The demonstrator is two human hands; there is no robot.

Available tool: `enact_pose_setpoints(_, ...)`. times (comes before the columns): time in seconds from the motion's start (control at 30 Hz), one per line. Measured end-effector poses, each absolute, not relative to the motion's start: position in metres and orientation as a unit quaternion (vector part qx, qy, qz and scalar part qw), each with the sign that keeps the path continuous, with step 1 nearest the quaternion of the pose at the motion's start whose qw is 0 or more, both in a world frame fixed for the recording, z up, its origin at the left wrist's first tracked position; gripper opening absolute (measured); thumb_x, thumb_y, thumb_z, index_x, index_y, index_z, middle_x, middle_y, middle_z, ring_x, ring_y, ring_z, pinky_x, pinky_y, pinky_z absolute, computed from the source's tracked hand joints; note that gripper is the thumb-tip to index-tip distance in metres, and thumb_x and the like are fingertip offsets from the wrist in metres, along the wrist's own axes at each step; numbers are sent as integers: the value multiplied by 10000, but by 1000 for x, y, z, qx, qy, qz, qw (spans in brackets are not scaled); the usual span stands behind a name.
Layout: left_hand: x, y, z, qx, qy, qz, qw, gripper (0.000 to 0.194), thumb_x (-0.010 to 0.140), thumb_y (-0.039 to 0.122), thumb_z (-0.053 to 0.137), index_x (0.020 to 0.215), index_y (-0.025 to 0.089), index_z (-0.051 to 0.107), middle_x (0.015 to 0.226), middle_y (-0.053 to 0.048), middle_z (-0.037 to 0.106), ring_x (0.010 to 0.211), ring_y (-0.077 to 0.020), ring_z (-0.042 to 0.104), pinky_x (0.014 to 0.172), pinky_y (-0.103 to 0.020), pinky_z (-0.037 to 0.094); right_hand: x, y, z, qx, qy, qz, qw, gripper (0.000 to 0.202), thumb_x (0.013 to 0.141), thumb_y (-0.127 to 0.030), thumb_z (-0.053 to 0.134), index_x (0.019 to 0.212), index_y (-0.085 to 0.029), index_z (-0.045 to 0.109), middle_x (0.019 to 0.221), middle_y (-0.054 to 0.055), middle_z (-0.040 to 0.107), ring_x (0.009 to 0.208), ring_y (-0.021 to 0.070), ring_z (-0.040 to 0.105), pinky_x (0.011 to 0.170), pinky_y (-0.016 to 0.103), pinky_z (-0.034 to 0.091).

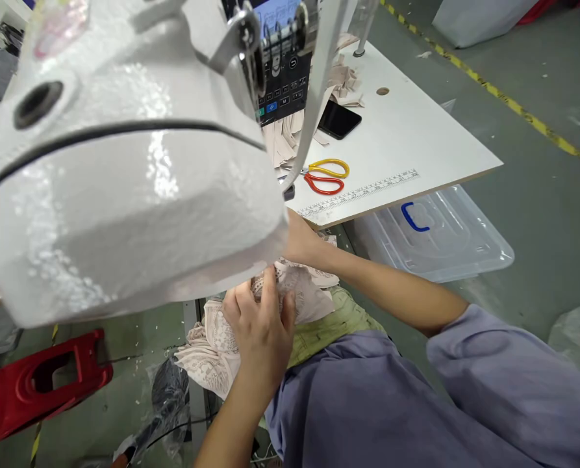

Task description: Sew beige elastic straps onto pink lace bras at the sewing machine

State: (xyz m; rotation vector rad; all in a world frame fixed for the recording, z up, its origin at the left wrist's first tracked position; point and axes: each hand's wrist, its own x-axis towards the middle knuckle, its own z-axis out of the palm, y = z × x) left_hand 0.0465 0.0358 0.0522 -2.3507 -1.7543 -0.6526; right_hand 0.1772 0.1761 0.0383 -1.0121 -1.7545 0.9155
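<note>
My left hand (261,325) lies on a beige lace garment piece (219,331), its fingers spread and the thumb apart. Its fingertips reach the lower edge of a white sewing machine head (138,214). My right hand (299,239) is partly covered by that machine head, so its fingers do not show; its wrist rests close above the lace. The garment bunches between the hands and hangs over to the left, above my lap. A pale narrow strip (314,110) runs down beside the machine. Whatever lies under the needle is hidden.
On the white table (416,136) are red-and-yellow-handled scissors (326,177), a black phone (339,120), beige fabric strips (282,140) and a printed ruler (362,193). A control panel (284,84) stands behind. Below are a clear lidded box (445,234) and a red plastic object (41,383).
</note>
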Motion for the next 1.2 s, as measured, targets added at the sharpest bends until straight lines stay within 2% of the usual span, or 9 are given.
enact_pose_setpoints(0.2, 46, 36, 52, -780, -583, -222, 51, 492, 949, 284, 612, 1426, 179, 551, 1346, -224, 512, 1293, -355, 477, 1070, -509, 389, 180, 176, 42, -406, -711, 363, 445, 29, 765, -175, 551, 783, -186, 532, 924, 53, 597, 758, 168, 524, 657, 296, 420)
enact_pose_setpoints(0.4, 45, 36, 50, -783, -575, -234, 46, 505, 937, 282, 629, 1427, 190, 545, 1367, -221, 506, 1301, -355, 480, 1086, -507, 377, 180, 176, 42, -390, -705, 385, 449, 88, 761, -124, 533, 814, -193, 519, 937, 39, 591, 788, 164, 524, 706, 300, 442)
enact_pose_setpoints(0.53, 32, 34, 44, -748, -589, -304, 36, 521, 926, 302, 641, 1417, 183, 510, 1348, -214, 523, 1320, -354, 473, 1093, -510, 375, 184, 169, 34, -385, -667, 413, 487, 79, 856, -219, 606, 924, -189, 582, 1096, 47, 609, 743, 124, 525, 691, 277, 456)
enact_pose_setpoints(0.6, 23, 36, 38, -687, -630, -360, -17, 519, 939, 352, 618, 1410, 178, 490, 1370, -206, 514, 1342, -338, 463, 1109, -497, 381, 189, 161, 29, -395, -636, 429, 505, 152, 907, -316, 620, 998, -196, 601, 1162, 62, 599, 746, 117, 540, 679, 272, 464)
enact_pose_setpoints(0.7, 12, 42, 29, -592, -658, -411, -216, 503, 987, 466, 508, 1405, 190, 460, 1381, -178, 540, 1292, -280, 545, 1083, -431, 448, 198, 145, 22, -420, -595, 460, 507, 218, 939, -389, 617, 1049, -201, 601, 1052, 54, 624, 772, 132, 563, 683, 273, 466)
enact_pose_setpoints(0.8, 6, 52, 25, -544, -627, -409, -380, 502, 995, 549, 433, 1343, 195, 511, 1325, -148, 610, 1238, -258, 606, 1053, -403, 489, 204, 128, 14, -424, -582, 484, 497, 238, 942, -419, 626, 1031, -200, 601, 1016, 54, 633, 815, 147, 582, 713, 283, 474)
enact_pose_setpoints(0.9, 3, 57, 27, -531, -623, -387, -424, 538, 928, 584, 543, 1292, 188, 542, 1274, -133, 646, 1205, -275, 625, 1026, -411, 506, 205, 116, 11, -414, -597, 499, 473, 282, 923, -453, 651, 1031, -197, 599, 1025, 60, 630, 835, 157, 592, 734, 294, 490)
enact_pose_setpoints(1.03, 0, 55, 31, -505, -632, -372, -456, 570, 861, 573, 651, 1260, 188, 518, 1199, -121, 670, 1083, -266, 670, 898, -380, 548, 203, 109, 13, -403, -626, 490, 453, 308, 901, -474, 673, 1023, -202, 594, 1001, 57, 613, 849, 168, 588, 742, 300, 504)
enact_pose_setpoints(1.2, -2, 49, 36, -501, -672, -345, -422, 541, 840, 557, 700, 1214, 200, 540, 1166, -106, 665, 1044, -251, 657, 850, -342, 526, 200, 107, 18, -415, -633, 479, 445, 311, 884, -472, 691, 1010, -208, 586, 1008, 55, 619, 877, 179, 604, 766, 306, 508)
